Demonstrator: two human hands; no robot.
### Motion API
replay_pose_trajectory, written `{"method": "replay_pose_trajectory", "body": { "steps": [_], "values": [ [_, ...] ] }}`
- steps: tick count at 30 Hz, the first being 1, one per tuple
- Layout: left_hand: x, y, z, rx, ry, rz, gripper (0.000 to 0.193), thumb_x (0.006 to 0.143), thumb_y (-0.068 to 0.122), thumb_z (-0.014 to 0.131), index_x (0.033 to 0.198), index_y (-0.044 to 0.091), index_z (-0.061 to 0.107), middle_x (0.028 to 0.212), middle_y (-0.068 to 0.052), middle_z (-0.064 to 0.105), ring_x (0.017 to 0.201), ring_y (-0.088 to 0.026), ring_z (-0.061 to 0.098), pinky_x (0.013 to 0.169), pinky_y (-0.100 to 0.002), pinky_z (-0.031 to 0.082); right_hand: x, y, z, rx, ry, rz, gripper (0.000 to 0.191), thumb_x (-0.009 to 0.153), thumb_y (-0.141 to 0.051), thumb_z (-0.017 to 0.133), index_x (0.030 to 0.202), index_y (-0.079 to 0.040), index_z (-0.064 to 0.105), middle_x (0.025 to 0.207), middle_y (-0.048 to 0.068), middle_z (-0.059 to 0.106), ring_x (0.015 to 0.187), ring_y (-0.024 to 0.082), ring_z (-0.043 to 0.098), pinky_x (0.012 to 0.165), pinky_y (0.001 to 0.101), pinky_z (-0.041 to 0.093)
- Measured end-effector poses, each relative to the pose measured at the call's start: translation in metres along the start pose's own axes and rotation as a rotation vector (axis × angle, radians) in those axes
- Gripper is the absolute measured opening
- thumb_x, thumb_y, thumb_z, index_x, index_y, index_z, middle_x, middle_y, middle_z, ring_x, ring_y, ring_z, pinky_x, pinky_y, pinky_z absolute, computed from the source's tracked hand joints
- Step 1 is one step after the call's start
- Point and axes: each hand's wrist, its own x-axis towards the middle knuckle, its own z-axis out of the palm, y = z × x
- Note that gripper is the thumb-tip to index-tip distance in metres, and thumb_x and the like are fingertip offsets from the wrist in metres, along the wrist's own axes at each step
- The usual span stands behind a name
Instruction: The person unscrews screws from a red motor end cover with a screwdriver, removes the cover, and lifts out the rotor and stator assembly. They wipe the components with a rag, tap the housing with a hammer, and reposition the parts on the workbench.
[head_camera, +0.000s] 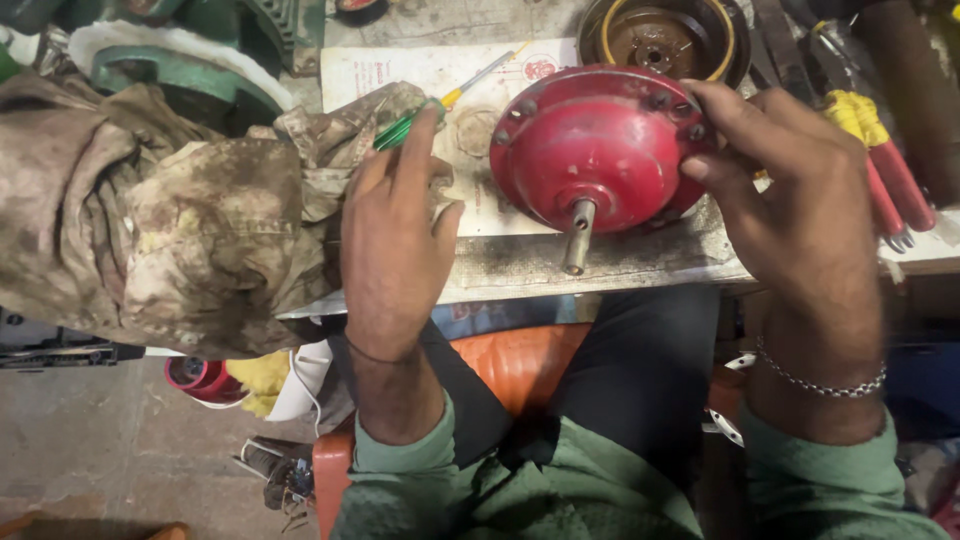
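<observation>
Rags filled the left of the table: a heap of stained, mottled grey-brown cloth (170, 220) lay bunched against a green round metal casting (190, 85) behind it. Next came the left hand (395, 235), its grip pressed shut around the green handle of a yellow-shafted screwdriver (450, 95), whose thin shaft ran up and right across a white printed sheet of paper (420, 75) and pointed away from the work. In the middle sat the red domed metal motor housing (595, 150), tipped on its side on the table's worn front strip (620, 260), its short steel shaft (579, 237) jutting toward the person and over the table's front edge. The right hand (800, 200) pinched the housing's bolted rim, fingers spread over the top and thumb at the side.

Judged from this, steady work wanted the right hand to hold the rim firmly so the dome could not roll, and the screwdriver turned round to meet the rim screws squarely. Room was tight: the shaft overhung the edge, a dark round rotor part with a yellow ring (665, 40) stood just behind, and red-and-yellow-handled pliers (885, 170) lay close on the right. Freest space lay over the paper, between the hand and the housing.
</observation>
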Motion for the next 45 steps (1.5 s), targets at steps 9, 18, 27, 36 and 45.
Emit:
{"method": "replay_pose_trajectory", "body": {
  "steps": [9,18,27,36,45],
  "values": [
    [0.009,-0.005,0.002,0.283,0.149,0.098,0.082,0.073,0.005,0.089,0.147,0.007,0.051,0.141,-0.020,0.058,0.144,-0.043,0.043,0.125,-0.061,0.025,-0.002,-0.002,0.003,-0.010,0.002,-0.015,0.054,0.089,0.012,0.076,0.140,-0.003,0.065,0.092,0.014,0.059,0.085,0.025,0.061,0.075,0.0380,0.049],
    [0.005,0.035,0.033,-0.373,0.099,0.431,0.132,0.058,0.049,0.101,0.159,0.014,0.024,0.164,-0.023,0.021,0.153,-0.046,0.031,0.128,-0.054,0.036,-0.006,0.003,0.005,-0.029,0.012,-0.045,0.056,0.088,0.010,0.078,0.140,-0.007,0.065,0.099,0.015,0.059,0.089,0.026,0.060,0.077,0.0384,0.049],
    [0.000,0.045,0.052,-0.179,0.269,0.360,0.112,0.075,0.056,0.097,0.156,0.012,0.034,0.156,-0.016,0.033,0.142,-0.036,0.043,0.122,-0.050,0.041,0.000,0.002,0.006,0.048,-0.015,-0.047,0.054,0.094,0.008,0.073,0.144,-0.008,0.063,0.102,0.014,0.059,0.094,0.026,0.060,0.084,0.0379,0.050],
    [-0.002,0.044,0.071,-0.184,0.405,0.230,0.082,0.094,0.042,0.087,0.155,0.012,0.039,0.159,-0.018,0.032,0.141,-0.037,0.041,0.117,-0.048,0.040,-0.021,0.112,-0.023,-0.486,-0.002,0.034,0.038,0.106,-0.005,0.069,0.142,0.002,0.060,0.116,0.025,0.067,0.102,0.041,0.065,0.085,0.0504,0.054],
    [0.002,0.045,0.077,-0.119,0.433,0.201,0.077,0.095,0.044,0.082,0.153,0.010,0.045,0.159,-0.022,0.031,0.142,-0.041,0.041,0.119,-0.051,0.040,-0.039,0.224,-0.024,-0.678,0.048,0.297,0.033,0.095,-0.013,0.079,0.119,0.007,0.066,0.118,0.029,0.069,0.097,0.045,0.069,0.076,0.0511,0.057]
  ]
}}
